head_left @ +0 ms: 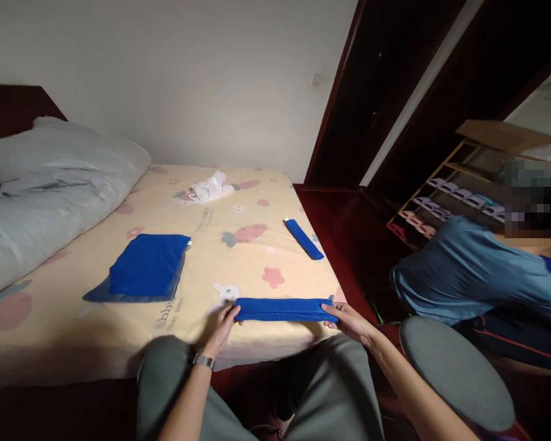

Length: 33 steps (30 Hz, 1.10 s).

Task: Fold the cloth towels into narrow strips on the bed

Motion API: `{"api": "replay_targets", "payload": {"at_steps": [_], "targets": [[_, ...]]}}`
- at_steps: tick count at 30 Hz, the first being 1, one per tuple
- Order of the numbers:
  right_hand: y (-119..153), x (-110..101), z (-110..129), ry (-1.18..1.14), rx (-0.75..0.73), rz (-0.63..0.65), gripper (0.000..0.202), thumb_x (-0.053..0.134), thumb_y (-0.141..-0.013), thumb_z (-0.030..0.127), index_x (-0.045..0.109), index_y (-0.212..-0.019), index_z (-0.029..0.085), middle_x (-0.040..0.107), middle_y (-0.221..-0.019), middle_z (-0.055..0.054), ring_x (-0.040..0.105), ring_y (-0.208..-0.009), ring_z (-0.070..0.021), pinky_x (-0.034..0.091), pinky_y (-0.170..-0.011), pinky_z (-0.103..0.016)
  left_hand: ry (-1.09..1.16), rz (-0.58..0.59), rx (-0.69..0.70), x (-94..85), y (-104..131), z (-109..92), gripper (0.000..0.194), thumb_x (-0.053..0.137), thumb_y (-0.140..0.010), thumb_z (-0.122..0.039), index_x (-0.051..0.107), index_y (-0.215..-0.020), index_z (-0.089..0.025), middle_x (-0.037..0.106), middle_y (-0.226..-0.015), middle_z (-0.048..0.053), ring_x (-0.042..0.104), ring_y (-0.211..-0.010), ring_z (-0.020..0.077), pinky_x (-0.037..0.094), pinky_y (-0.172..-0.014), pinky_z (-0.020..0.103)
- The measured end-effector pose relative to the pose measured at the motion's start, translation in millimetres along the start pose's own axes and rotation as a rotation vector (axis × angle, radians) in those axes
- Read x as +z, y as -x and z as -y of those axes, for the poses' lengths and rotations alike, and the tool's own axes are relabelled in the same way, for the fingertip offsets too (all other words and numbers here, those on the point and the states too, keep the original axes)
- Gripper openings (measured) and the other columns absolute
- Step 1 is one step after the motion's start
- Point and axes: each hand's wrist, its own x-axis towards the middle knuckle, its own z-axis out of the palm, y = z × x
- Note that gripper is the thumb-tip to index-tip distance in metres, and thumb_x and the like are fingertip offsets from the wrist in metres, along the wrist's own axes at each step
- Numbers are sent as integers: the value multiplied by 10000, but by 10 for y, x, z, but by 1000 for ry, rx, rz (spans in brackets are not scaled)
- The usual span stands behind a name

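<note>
A long, narrow folded blue cloth (282,310) is stretched level over the front edge of the bed. My left hand (226,323) pinches its left end, and my right hand (342,318) pinches its right end, thumbs on top. Beyond it, near the bed's right edge, lies another narrow folded blue cloth (304,239), touched by neither hand. To the left, blue cloths (149,266) lie flat in a loose stack, with a greyer layer showing underneath.
The bed (248,257) has a patterned sheet, a crumpled white plastic bag (210,187) and a grey quilt (64,177). At right are a person in a blue shirt (463,269), a round stool (457,373) and a shoe rack (463,160).
</note>
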Motion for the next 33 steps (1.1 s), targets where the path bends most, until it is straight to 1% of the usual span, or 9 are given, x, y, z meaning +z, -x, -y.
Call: {"api": "replay_targets", "payload": {"at_steps": [5, 7, 11, 18, 23, 25, 27, 30, 33], "targets": [[4, 51, 314, 51, 44, -71, 366, 894, -646, 387, 680, -783, 124, 688, -723, -37, 650, -633, -98, 581, -645, -184, -249, 152, -32, 45, -1, 139, 524, 647, -793, -581, 623, -1089, -150, 711, -978, 85, 688, -787, 185, 529, -755, 316], [-26, 70, 594, 169, -20, -72, 368, 890, -647, 386, 693, -787, 110, 696, -711, -45, 655, -620, -108, 586, -627, -195, -322, 197, 6, 61, -16, 165, 526, 620, -805, -588, 613, -1097, -150, 711, -945, 83, 692, -787, 193, 532, -739, 321], [-204, 75, 1340, 467, -175, -86, 373, 866, -660, 416, 723, -784, 95, 704, -665, -50, 654, -566, -135, 579, -533, -215, -337, 177, 4, 48, -71, 189, 490, 604, -803, -576, 623, -1034, -145, 701, -886, 79, 682, -778, 194, 539, -723, 326], [-974, -233, 2577, 753, -392, -293, 419, 839, -674, 400, 725, -846, 36, 712, -689, -73, 677, -591, -174, 582, -570, -295, -304, 176, -21, -2, -111, 234, 469, 603, -789, -603, 635, -957, -167, 678, -801, 50, 654, -706, 185, 533, -683, 329], [-1605, -418, 3045, 1025, -710, -502, 372, 741, -796, 417, 715, -950, 80, 727, -769, -66, 686, -695, -175, 561, -724, -316, -296, 183, -80, -22, -137, 266, 507, 604, -774, -663, 644, -951, -189, 681, -787, 45, 657, -708, 190, 528, -687, 322], [-1835, -433, 3025, 1100, -844, -577, 328, 694, -845, 358, 702, -1075, 124, 745, -928, -79, 694, -859, -205, 540, -842, -333, -299, 178, -101, -21, -152, 281, 520, 601, -772, -681, 646, -951, -194, 677, -786, 45, 653, -699, 188, 527, -677, 318], [-2050, -447, 2831, 1170, -939, -577, 349, 624, -881, 262, 655, -1212, 158, 715, -1136, -85, 662, -1033, -234, 506, -945, -362, -309, 165, -120, -15, -162, 302, 534, 606, -760, -697, 652, -945, -198, 673, -785, 46, 651, -696, 189, 525, -665, 313], [-2317, -519, 2233, 1342, -935, -463, 432, 542, -871, 144, 619, -1292, 199, 629, -1329, -73, 594, -1180, -255, 461, -1029, -379, -328, 138, -139, -11, -171, 362, 542, 610, -746, -713, 667, -940, -211, 676, -787, 46, 649, -698, 190, 523, -657, 308], [-2471, -650, 1462, 1547, -746, -296, 496, 488, -852, 78, 619, -1307, 225, 593, -1388, -61, 583, -1195, -264, 475, -1011, -382, -339, 114, -139, -30, -185, 456, 542, 599, -748, -726, 677, -936, -223, 678, -777, 46, 648, -690, 192, 524, -644, 307]]}}
